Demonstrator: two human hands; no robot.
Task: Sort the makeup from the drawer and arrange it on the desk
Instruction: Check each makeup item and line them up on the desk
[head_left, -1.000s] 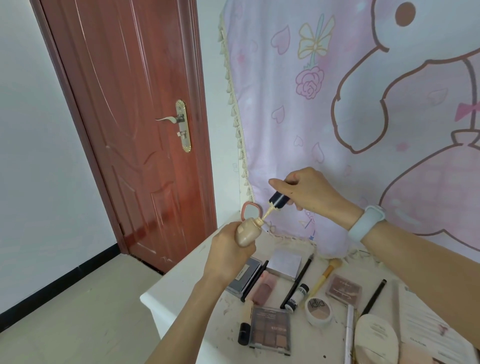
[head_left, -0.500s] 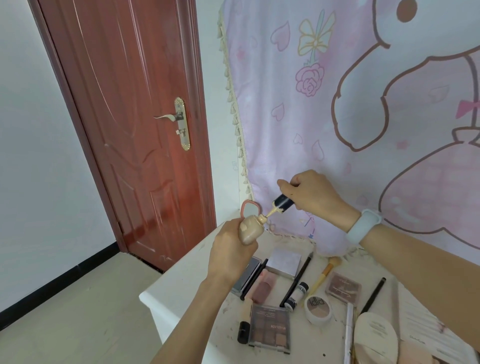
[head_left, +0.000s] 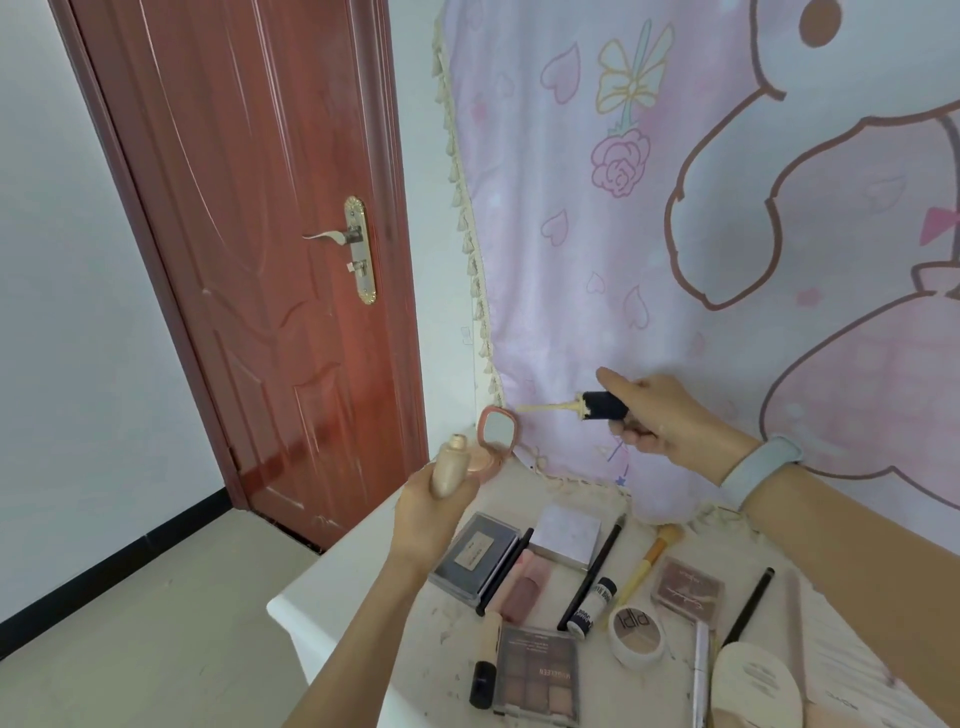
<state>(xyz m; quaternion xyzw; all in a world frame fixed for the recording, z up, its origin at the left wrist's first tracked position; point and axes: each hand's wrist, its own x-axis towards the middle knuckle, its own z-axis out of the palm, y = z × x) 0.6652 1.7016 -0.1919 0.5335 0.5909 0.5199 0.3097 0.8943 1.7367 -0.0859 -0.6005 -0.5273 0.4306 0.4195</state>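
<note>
— Where was the beige, bottle-shaped foundation tube (head_left: 451, 470)?

— Up in the air over the left end of the white tabletop (head_left: 332, 597), uncapped, its neck tilted up and to the left. The left hand (head_left: 428, 512) had its fingers wrapped round the lower part of it.

— And its cap?

— The black cap with the cream-coated applicator wand (head_left: 582, 406) was well apart from the tube, up and to the right. The right hand (head_left: 660, 415) pinched the cap between thumb and curled fingers, wand pointing left, roughly level.

— What lay right behind the tube?

— A small pink compact with its mirror lid open (head_left: 496, 434), standing at the back edge of the tabletop.

— And below the hands?

— A flat dark grey case (head_left: 475, 553), a square silver-lilac box (head_left: 567, 535), a long black pencil (head_left: 592, 571), a yellow-handled brush (head_left: 649, 561), a brown eyeshadow palette with a clear lid (head_left: 537, 683) and a round white pot of powder (head_left: 637, 629), all lying near one another.

— Anything on the wrist?

— A pale blue band (head_left: 761, 467) on the right one.
</note>
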